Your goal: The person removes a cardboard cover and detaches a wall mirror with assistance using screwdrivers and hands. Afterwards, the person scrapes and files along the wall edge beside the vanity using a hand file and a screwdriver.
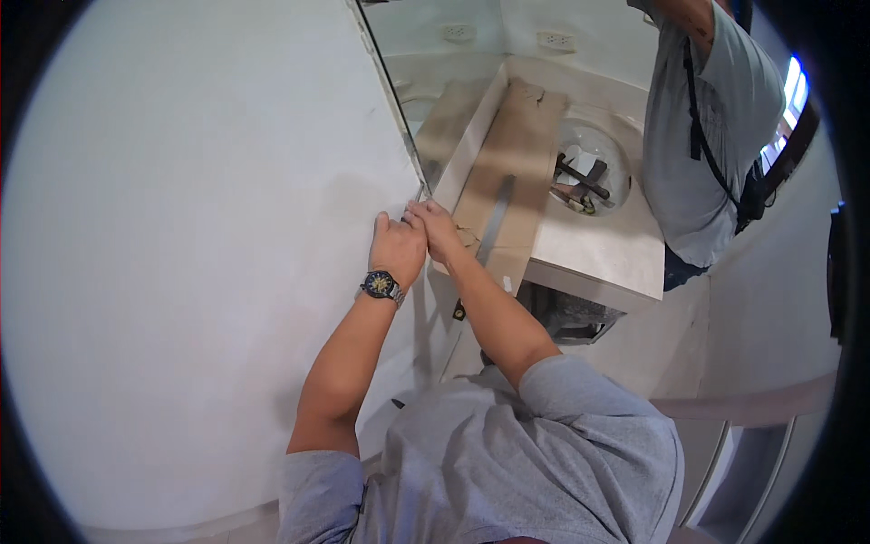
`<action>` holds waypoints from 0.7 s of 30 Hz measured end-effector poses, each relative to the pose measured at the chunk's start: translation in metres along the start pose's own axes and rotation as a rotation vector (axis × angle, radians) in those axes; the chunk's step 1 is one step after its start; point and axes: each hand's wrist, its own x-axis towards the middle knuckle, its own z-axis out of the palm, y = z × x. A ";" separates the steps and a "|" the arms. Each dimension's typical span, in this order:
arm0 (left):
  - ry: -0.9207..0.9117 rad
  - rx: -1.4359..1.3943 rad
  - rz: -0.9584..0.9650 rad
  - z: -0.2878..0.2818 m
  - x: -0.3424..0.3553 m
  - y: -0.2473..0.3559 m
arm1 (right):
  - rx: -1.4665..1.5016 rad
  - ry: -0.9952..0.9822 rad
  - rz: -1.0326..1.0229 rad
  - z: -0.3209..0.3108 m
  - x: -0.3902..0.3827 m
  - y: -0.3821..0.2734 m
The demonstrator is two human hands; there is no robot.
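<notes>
My left hand [399,249], with a dark-faced metal wristwatch [379,284] on its wrist, is closed near the lower corner of a mirror [419,63]. Right beside it, touching it, my right hand [439,230] has its fingers curled in a pinch. A thin, pointed piece [420,192] sticks out above the fingers at the mirror's dark edge. What it is, and which hand grips it, is hidden by the knuckles. Both hands are up against the white wall [208,227].
Cardboard [530,127] covers part of the pale counter [598,258], with a grey metal strip [497,218] on it. A hammer [584,177] and other tools lie in the round sink [627,172]. Another person in a grey shirt [698,145] stands at the right.
</notes>
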 end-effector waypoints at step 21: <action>0.062 -0.017 0.071 0.008 0.010 -0.015 | -0.081 0.022 -0.089 0.010 0.008 -0.013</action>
